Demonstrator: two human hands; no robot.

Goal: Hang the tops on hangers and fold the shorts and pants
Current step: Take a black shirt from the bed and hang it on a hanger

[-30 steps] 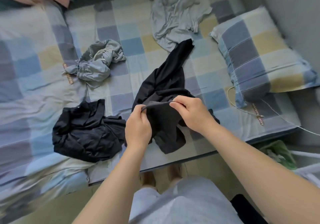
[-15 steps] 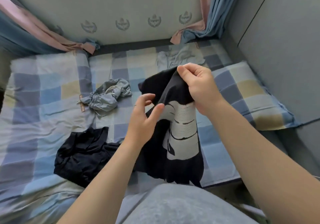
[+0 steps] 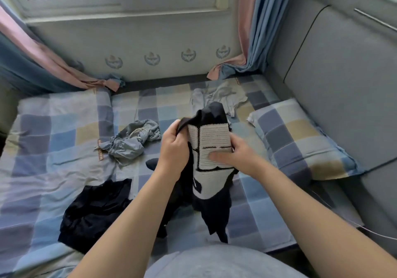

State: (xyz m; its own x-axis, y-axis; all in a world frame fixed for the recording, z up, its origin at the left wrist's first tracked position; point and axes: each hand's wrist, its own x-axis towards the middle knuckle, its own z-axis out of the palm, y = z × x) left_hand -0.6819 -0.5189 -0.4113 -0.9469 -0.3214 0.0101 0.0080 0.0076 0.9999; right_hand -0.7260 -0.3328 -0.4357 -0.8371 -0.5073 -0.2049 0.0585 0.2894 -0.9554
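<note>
I hold a black top [image 3: 211, 209] with a large white printed panel up in front of me, above the bed. My left hand [image 3: 175, 146] grips its upper left edge with curled fingers. On the right side of the white panel my right hand [image 3: 236, 156] pinches the cloth, thumb lying across the print. The lower part of the top hangs down to the mattress. A crumpled black garment [image 3: 94, 213] lies on the bed at lower left. A bunched grey-blue garment [image 3: 131, 141] lies left of my hands, and a pale grey one [image 3: 219, 97] is spread behind the top.
The bed [image 3: 53, 149] has a blue, grey and yellow checked sheet. A matching pillow [image 3: 300, 140] lies at the right against a grey padded headboard [image 3: 343, 84]. Curtains [image 3: 253, 41] hang at both sides of the window wall behind the bed.
The black top went from lying on the bed to being lifted up. My left hand, open half a second ago, now grips its left edge; my right hand moved down onto the white print.
</note>
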